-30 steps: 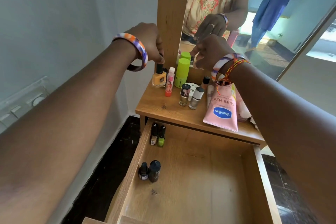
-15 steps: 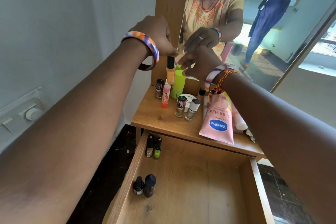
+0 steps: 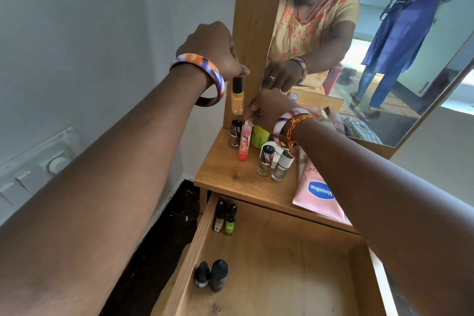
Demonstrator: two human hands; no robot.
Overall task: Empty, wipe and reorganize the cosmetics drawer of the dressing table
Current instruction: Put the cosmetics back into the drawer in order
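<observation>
Drawer mostly bare, refilling only begun.

The left hand (image 3: 213, 51) pinches the black cap of a yellow polish bottle (image 3: 237, 99), lifted clear of the tabletop (image 3: 230, 174); the right hand (image 3: 266, 110) has fingers closed near the pink tube (image 3: 244, 142), on what I cannot tell. Four small bottles stand in the open drawer (image 3: 282, 264); most cosmetics, including the Vaseline tube (image 3: 318, 195), wait above.
</observation>
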